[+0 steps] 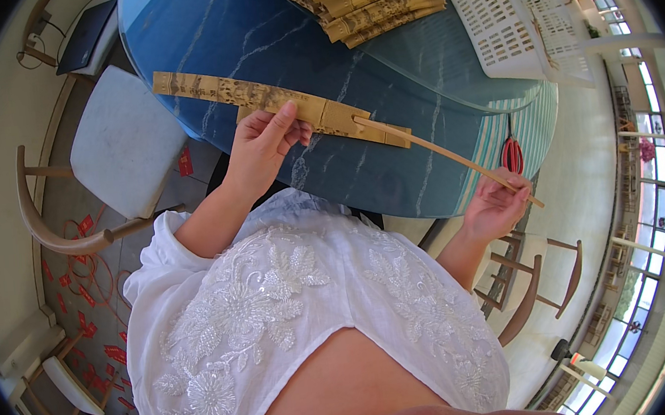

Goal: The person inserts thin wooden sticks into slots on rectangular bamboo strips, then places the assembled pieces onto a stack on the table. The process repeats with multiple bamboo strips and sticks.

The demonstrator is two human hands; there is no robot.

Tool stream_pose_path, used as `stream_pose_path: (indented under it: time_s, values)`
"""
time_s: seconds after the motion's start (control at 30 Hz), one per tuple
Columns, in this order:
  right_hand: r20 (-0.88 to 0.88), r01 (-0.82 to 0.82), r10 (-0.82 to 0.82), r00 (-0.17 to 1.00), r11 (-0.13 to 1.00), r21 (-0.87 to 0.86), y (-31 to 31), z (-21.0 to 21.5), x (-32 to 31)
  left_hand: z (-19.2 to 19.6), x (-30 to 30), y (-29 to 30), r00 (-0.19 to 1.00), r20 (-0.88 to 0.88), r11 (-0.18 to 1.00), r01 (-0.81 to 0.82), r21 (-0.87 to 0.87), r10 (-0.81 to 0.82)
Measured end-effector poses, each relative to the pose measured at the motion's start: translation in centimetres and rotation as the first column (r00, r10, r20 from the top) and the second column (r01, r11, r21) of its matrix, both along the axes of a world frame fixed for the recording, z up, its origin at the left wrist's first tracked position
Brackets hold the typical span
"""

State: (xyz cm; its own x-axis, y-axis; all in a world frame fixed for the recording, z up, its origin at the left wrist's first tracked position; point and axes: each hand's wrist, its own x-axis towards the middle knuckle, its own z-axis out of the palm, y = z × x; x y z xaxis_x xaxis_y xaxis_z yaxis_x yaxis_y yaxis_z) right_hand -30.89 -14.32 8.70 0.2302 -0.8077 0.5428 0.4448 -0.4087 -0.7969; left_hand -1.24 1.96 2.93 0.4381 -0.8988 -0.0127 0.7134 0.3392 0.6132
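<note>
My left hand point(264, 144) pinches a long, narrow gold-brown printed paper sleeve point(205, 86) between thumb and fingers, just above the near edge of the table. Another gold-brown paper strip point(381, 132) reaches out to the right of it; I cannot tell whether the two are joined. My right hand point(496, 206) grips the lower end of a slim wooden chopstick point(443, 151), which slants up to the left. Its far tip rests at the strip, and whether it goes inside is unclear. A second stick could be hidden behind it.
On the dark blue marbled table point(268, 41) lies a pile of similar sleeves point(385, 2) at the far side. A white perforated basket point(491, 20) stands at the far right. Red-handled scissors point(512, 156) lie on a striped patch. A chair point(122, 140) is at the left.
</note>
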Motion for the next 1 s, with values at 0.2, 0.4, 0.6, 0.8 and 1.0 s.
stream_pose_path:
  time_s: [0.2, 0.4, 0.6, 0.8, 1.0]
  values:
    - [0.002, -0.053, 0.053, 0.999, 0.998, 0.018, 0.3, 0.2, 0.1, -0.5, 0.1, -0.2, 1.0, 0.013, 0.999, -0.017, 0.035, 0.017]
    - [0.048, -0.164, 0.161, 0.986, 0.984, 0.068, 0.4, 0.7, 1.0, -0.6, 0.5, 0.0, 0.995, 0.073, 0.996, -0.079, 0.051, 0.075]
    - [0.033, -0.215, 0.213, 0.977, 0.973, 0.087, -0.1, 0.1, 0.7, -1.4, 1.2, -0.5, 0.991, 0.092, 0.989, -0.103, 0.102, 0.094]
    - [-0.052, -0.118, 0.119, 0.992, 0.993, 0.016, -0.1, 0.2, 0.1, -0.5, 0.7, -0.5, 0.989, 0.122, 0.99, -0.096, 0.106, 0.082]
    - [-0.036, -0.118, 0.117, 0.992, 0.993, -0.024, 0.0, -0.1, -0.4, -0.7, -0.2, -1.0, 0.998, 0.047, 0.994, -0.037, 0.102, 0.033]
